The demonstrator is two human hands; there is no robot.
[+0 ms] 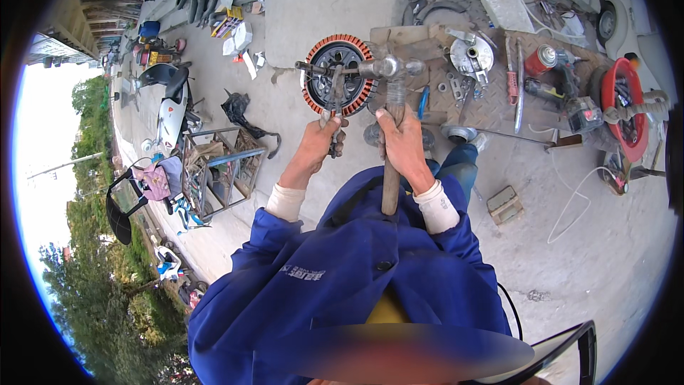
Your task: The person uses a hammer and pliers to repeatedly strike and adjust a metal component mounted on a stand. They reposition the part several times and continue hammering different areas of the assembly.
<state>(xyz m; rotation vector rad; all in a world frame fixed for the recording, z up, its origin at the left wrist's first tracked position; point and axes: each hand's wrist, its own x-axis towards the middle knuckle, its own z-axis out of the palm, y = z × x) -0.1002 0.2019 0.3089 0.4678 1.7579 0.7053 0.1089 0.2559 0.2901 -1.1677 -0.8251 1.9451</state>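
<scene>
While the left hand (pixel 322 140) clasps pliers (pixel 336 93) and the right hand (pixel 405 140) a hammer (pixel 392 89), a glancing blow could damage the coiled ring (pixel 308 91).

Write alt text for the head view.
A person's right hand grips a wooden-handled hammer and the left hand a plier-like tool, at a round, copper-rimmed motor part. A red bowl and power drill are to the right.
</scene>
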